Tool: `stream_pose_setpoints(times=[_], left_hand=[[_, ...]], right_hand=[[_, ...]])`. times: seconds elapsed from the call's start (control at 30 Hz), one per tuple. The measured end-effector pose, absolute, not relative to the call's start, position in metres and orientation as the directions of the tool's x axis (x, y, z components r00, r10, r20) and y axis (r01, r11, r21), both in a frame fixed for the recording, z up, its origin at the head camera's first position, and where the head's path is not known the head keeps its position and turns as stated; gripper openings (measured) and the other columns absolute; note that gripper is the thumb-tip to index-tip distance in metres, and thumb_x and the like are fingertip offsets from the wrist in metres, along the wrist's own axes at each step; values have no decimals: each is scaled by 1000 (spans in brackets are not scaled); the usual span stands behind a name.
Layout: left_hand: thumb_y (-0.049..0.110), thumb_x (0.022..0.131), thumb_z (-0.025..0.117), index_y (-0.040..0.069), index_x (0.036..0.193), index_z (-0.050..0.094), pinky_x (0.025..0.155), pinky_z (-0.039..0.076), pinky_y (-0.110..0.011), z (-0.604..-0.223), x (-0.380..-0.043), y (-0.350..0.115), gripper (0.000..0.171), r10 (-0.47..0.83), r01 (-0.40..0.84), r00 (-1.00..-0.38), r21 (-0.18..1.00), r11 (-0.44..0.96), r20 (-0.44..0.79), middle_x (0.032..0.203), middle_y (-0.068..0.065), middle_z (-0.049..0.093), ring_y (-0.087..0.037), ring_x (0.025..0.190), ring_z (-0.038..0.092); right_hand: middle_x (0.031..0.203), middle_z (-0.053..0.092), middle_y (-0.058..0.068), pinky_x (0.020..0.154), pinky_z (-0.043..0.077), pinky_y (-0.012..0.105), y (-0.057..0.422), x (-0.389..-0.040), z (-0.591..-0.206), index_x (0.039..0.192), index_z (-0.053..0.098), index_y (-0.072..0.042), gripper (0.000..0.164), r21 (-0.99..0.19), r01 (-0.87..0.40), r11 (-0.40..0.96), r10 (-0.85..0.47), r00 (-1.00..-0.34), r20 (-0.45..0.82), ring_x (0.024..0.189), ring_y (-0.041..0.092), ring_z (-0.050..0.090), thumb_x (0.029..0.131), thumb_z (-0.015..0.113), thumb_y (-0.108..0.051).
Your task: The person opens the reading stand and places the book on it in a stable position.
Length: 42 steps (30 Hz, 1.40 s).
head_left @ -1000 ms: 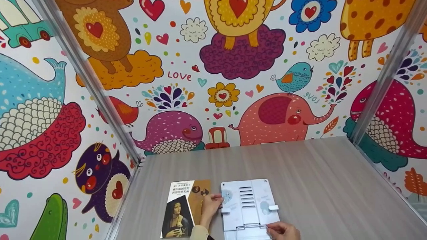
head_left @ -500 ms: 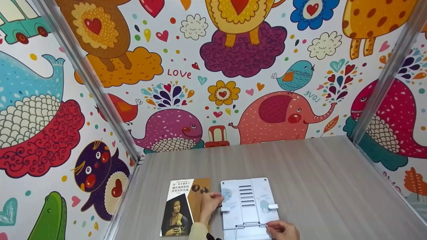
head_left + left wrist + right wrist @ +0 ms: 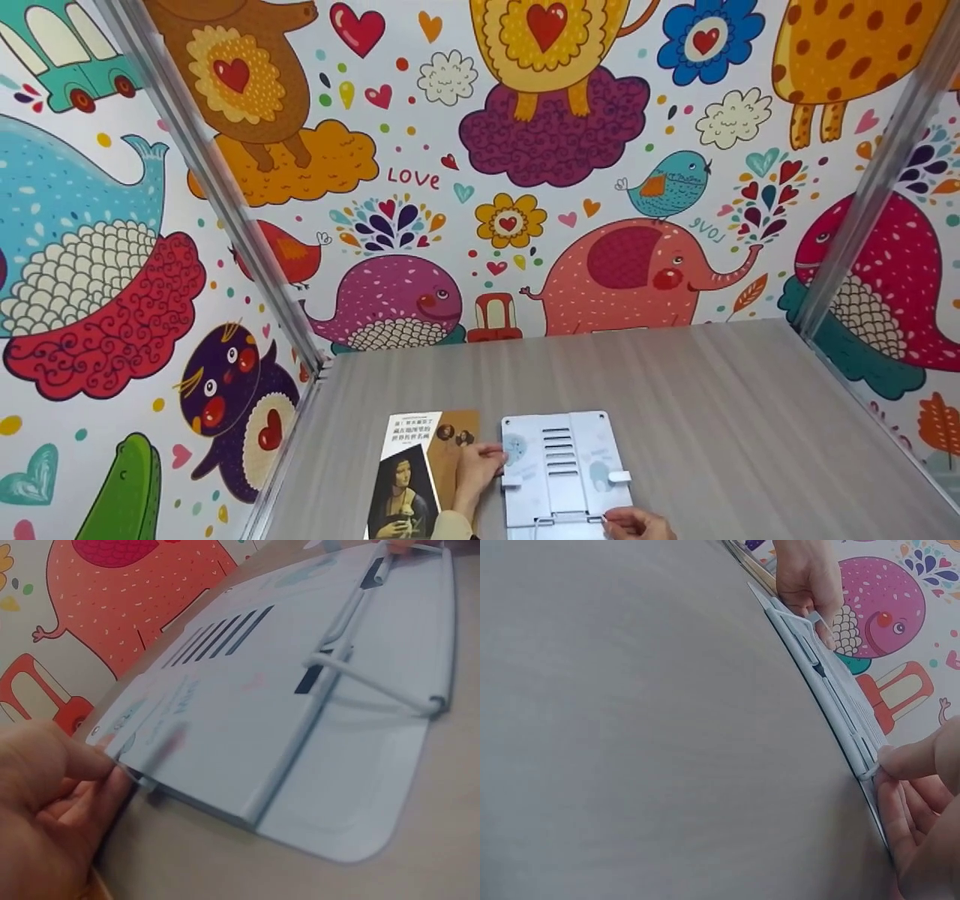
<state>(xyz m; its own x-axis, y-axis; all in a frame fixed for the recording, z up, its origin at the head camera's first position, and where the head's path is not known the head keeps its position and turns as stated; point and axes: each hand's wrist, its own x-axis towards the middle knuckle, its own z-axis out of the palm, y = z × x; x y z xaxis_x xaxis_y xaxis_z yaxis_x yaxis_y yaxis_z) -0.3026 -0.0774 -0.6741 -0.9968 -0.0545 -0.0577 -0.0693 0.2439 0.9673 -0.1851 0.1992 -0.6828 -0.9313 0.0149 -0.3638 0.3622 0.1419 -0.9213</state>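
Both hands [image 3: 478,471] [image 3: 640,524] still hold the white stand [image 3: 568,491].

seen from the near edge of the grey-brown, wood-grained table [image 3: 735,420], a white back wall [image 3: 420,146] printed with cartoon animals stands at twelve o'clock, with a printed left wall [image 3: 97,300] at ten, a right wall [image 3: 900,300] at two, and a metal post [image 3: 215,180] at eleven.

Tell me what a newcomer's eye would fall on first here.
Probably the cartoon-printed wall behind the table, with its pink elephant and, further left, a purple whale. Nearer, beside a book, a white slotted stand lies on the table, the left hand at its left edge, the right hand pinching its wire bracket.
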Motion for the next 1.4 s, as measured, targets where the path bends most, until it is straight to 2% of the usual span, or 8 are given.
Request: stream_pose_setpoints(times=[0.27, 0.47, 0.6, 0.87, 1.1, 1.3, 1.4], left_hand=[[4, 75, 71, -2, 90, 69, 55, 53, -21, -673, -304, -76, 16, -84, -103, -993, 958, 267, -84, 74, -5, 68, -8, 61, 61], [1, 74, 70, -4, 89, 69, 54, 53, -20, -674, -304, -75, 16, -92, -91, -993, 964, 249, -70, 73, -7, 68, -8, 59, 60], [1, 74, 70, -4, 88, 69, 54, 53, -20, -674, -304, -75, 16, -93, -80, -994, 965, 248, -59, 73, -7, 68, -8, 59, 60], [2, 74, 70, -2, 88, 70, 55, 53, -21, -673, -303, -76, 15, -94, -81, -994, 956, 280, -56, 73, -5, 67, -8, 60, 60], [1, 74, 70, -3, 88, 69, 54, 52, -21, -676, -300, -75, 15, -99, -87, -993, 957, 278, -62, 73, -6, 68, -8, 59, 59], [3, 76, 69, -2, 90, 69, 56, 53, -23, -675, -301, -76, 15, -96, -96, -993, 956, 276, -72, 75, -6, 67, -8, 61, 60], [2, 76, 69, -5, 91, 68, 56, 53, -22, -674, -301, -76, 16, -79, -75, -995, 967, 244, -57, 76, -8, 68, -9, 62, 61]], right_hand=[[81, 66, 1, 68, 53, 28, 207, -190, -685, 102, 64, 5, 41, -924, 381, 1, -158, -913, -377, 76, 13, 63, 76, 73, -25], [89, 68, 3, 72, 52, 28, 215, -194, -692, 110, 59, 11, 50, -938, 347, -4, -253, -908, -334, 81, 12, 63, 79, 69, -28], [89, 68, 4, 71, 52, 29, 216, -195, -694, 110, 59, 11, 54, -942, 335, 15, -250, -911, -328, 80, 13, 63, 78, 70, -31], [86, 67, 2, 70, 52, 28, 215, -197, -691, 109, 60, 10, 52, -937, 347, 31, -245, -906, -344, 79, 13, 62, 77, 71, -31], [91, 68, 4, 71, 52, 28, 216, -192, -695, 111, 59, 9, 54, -944, 327, 32, -271, -907, -324, 81, 14, 62, 79, 69, -34], [87, 68, 2, 69, 52, 26, 212, -190, -689, 109, 61, 9, 48, -950, 303, 69, -224, -924, -311, 78, 12, 63, 79, 69, -29], [85, 68, 1, 66, 52, 23, 209, -190, -686, 107, 62, 9, 46, -956, 278, 91, -183, -939, -290, 76, 10, 62, 79, 71, -26]])
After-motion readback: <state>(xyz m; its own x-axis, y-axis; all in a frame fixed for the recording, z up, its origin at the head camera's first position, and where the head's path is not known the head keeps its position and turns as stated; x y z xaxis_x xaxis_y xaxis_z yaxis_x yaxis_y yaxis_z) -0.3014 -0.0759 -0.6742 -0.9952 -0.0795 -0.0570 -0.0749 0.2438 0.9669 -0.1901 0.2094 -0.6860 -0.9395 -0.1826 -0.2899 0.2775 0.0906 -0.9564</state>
